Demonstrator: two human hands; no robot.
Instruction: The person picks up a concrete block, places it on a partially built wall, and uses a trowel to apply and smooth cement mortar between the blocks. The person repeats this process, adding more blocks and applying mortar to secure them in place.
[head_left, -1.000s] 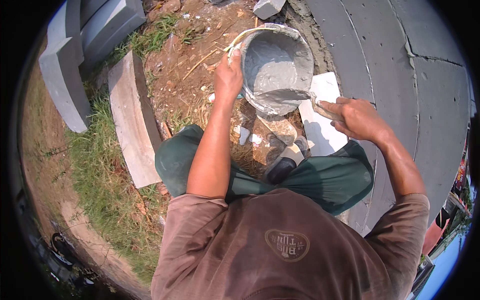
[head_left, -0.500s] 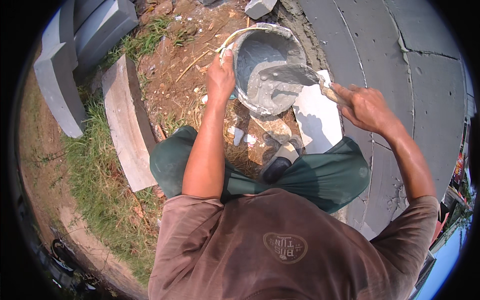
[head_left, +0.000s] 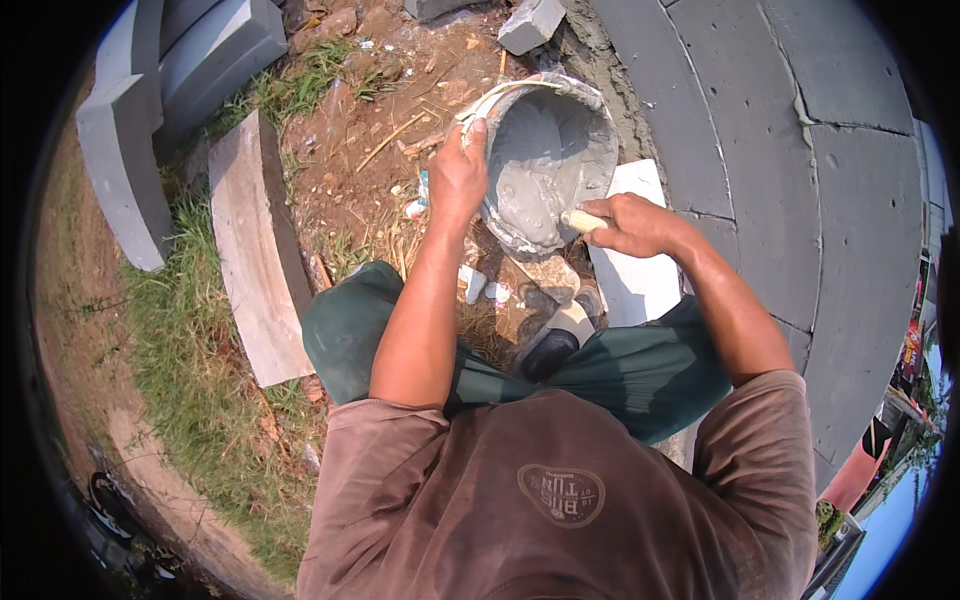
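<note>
A bucket (head_left: 606, 150) smeared with grey mortar leans tilted, its mouth facing me. My left hand (head_left: 459, 172) is closed on its left rim, where a pale yellowish handle runs. Wet grey mortar (head_left: 530, 190) covers the inside and lies thick at the lower wall. At the bucket's lower right, my right hand (head_left: 632, 226) is closed round the light handle of a trowel (head_left: 583, 221). The trowel's blade cannot be made out; it seems sunk in the mortar or hidden by the rim.
A grey block wall (head_left: 780, 200) with mortar joints rises on the right. A white board (head_left: 640, 285) lies between it and the bucket. On the left, a long block (head_left: 255, 250) and several stacked grey blocks (head_left: 120, 160) rest on grass and soil. A small block piece (head_left: 531, 25) sits beyond the bucket.
My right hand has moved left and down with the trowel, from the right of the bucket to its lower rim. The blade, visible before, is now out of sight. The bucket has shifted slightly nearer.
</note>
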